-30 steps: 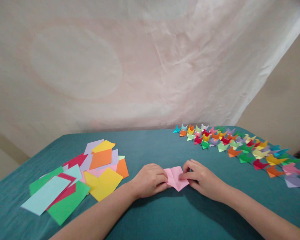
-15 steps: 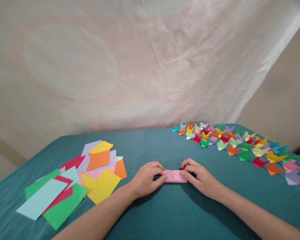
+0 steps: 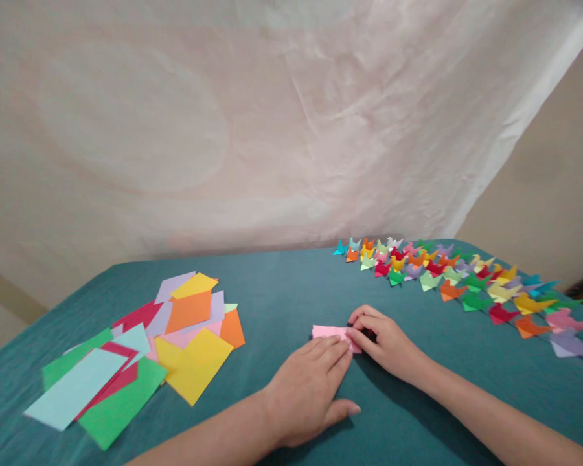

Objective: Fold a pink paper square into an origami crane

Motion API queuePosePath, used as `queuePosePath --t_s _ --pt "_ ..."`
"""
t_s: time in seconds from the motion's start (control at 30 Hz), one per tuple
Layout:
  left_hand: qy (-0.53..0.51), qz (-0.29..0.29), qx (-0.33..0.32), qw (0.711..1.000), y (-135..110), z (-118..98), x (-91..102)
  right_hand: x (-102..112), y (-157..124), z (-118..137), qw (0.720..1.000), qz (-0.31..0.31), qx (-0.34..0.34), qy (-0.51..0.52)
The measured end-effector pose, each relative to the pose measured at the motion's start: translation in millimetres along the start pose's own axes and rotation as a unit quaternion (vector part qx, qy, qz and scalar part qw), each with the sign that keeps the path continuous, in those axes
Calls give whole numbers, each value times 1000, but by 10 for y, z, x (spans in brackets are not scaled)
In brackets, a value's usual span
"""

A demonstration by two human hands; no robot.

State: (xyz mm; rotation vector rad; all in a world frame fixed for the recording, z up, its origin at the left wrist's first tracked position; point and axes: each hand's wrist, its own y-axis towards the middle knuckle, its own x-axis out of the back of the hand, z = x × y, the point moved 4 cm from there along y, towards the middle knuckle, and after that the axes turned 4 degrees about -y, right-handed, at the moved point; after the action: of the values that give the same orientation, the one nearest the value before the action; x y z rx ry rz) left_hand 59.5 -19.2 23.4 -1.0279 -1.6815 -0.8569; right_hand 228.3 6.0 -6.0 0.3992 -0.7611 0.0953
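A small folded pink paper strip [image 3: 326, 332] lies flat on the teal tablecloth [image 3: 282, 291]. My right hand [image 3: 386, 343] has its fingers curled and pinched on the strip's right end. Flat on the cloth just in front of the strip lies my left hand [image 3: 311, 388], its fingers stretched out together. The fingertips reach the strip's near edge and the thumb sticks out to the right.
A loose spread of coloured paper sheets [image 3: 140, 346] covers the left of the table. Rows of several small folded paper figures [image 3: 457, 278] in many colours run along the right side. A pale wrinkled cloth backdrop [image 3: 252, 129] hangs behind the table.
The pink paper went from a wider folded shape to a narrow strip. My left hand let go of its left end, drew back toward me and now lies flat.
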Motion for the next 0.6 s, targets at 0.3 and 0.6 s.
queuePosePath --t_s 0.3,0.6 --pt "-15 8 12 1000 -5 47 -40 -28 -11 -87 1000 -25 1 -15" --pt "-3 7 19 1000 -10 35 -68 -30 -5 -75 999 -29 1 -28"
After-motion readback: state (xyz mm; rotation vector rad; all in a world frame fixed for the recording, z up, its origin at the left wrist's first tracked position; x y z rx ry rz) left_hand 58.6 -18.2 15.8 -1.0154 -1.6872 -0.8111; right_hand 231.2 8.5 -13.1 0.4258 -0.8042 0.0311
